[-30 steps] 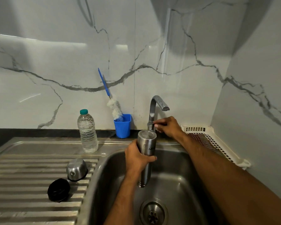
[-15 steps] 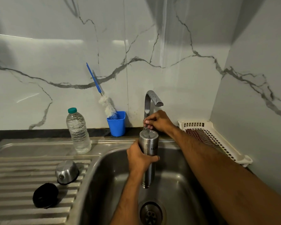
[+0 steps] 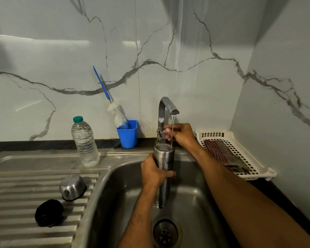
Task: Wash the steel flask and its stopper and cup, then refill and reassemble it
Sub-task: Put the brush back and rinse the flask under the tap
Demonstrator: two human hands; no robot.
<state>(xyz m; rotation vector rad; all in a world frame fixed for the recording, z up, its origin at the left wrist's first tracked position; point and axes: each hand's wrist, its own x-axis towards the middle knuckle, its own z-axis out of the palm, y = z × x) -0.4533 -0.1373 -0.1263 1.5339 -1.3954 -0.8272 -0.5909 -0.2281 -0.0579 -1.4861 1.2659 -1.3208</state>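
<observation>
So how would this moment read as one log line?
left hand holds flask | right hand on tap | water running

Flask: the steel flask (image 3: 164, 169) stands upright over the sink (image 3: 195, 203), mouth open under the tap (image 3: 166, 111).
Water: a thin stream (image 3: 172, 129) falls from the spout to the flask's mouth.
Left hand: the left hand (image 3: 155, 172) grips the flask's upper body.
Right hand: the right hand (image 3: 182, 134) holds the tap lever, fingers curled round it.
Draining board: the steel cup (image 3: 72, 187) lies mouth down; the black stopper (image 3: 49, 213) sits just in front of it.
Back ledge: a plastic water bottle (image 3: 84, 142), and a blue holder (image 3: 127, 133) with a bottle brush (image 3: 113, 106).
Right counter: a white basket (image 3: 256, 171) holds a checked cloth (image 3: 222, 154).
</observation>
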